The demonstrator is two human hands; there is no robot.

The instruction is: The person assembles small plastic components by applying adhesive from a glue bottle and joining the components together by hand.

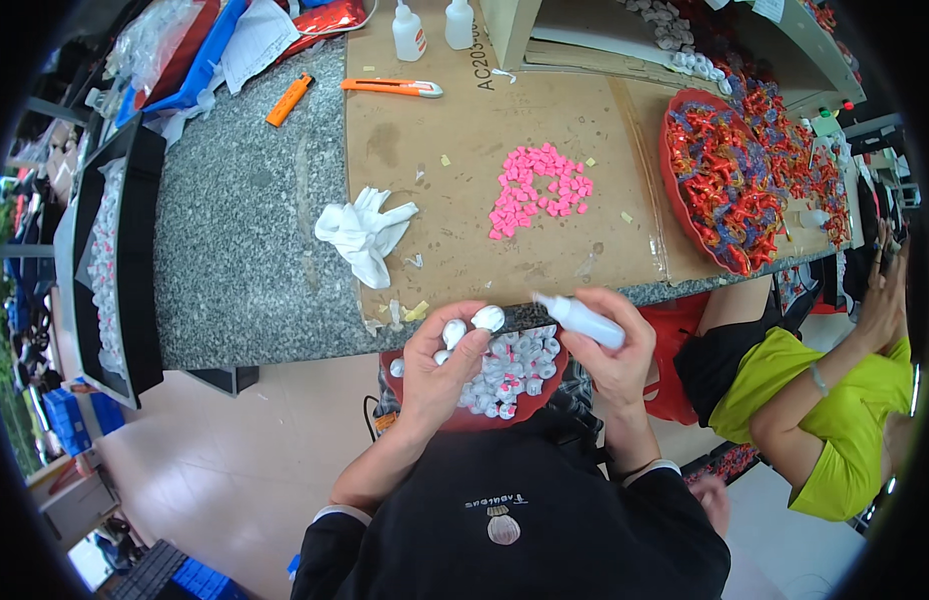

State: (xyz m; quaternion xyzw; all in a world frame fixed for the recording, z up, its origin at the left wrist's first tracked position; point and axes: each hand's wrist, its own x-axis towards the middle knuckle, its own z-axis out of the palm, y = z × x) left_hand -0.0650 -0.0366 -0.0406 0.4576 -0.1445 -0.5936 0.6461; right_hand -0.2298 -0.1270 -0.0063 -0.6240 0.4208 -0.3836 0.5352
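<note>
Holding several small white shell-shaped pieces (472, 325), the left hand (440, 365) has its fingers (465, 352) curled together around them, with 1 piece pinched up at the tips and at least 2 more tucked against the palm. The right hand (615, 350) is clamped on a small white squeeze bottle (580, 317), fingers wrapped tight round its body, the nozzle pointing left toward the piece at the left fingertips; tip and piece sit near each other, and I cannot tell whether they touch. Both hands hover just off the near edge of the surface (245, 250), above a red bowl (465, 418) resting in the person's lap and heaped with more white and pink pieces.

On the surface lies a sheet of brown cardboard (465, 150). A loose cluster of small pink pieces (540, 190) sits in the middle of it, well apart from the hands. A crumpled white cloth (365, 232) lies at the cardboard's left edge. Farther back are an orange utility knife (395, 88), a smaller orange cutter (290, 100) on the bare granite, and 2 white bottles (430, 28). A red tray (675, 180) piled with red and blue ornaments stands at the right. A black tray (135, 250) with white pieces hangs off the left end. Another person in a yellow-green shirt (835, 410) sits to the right.
</note>
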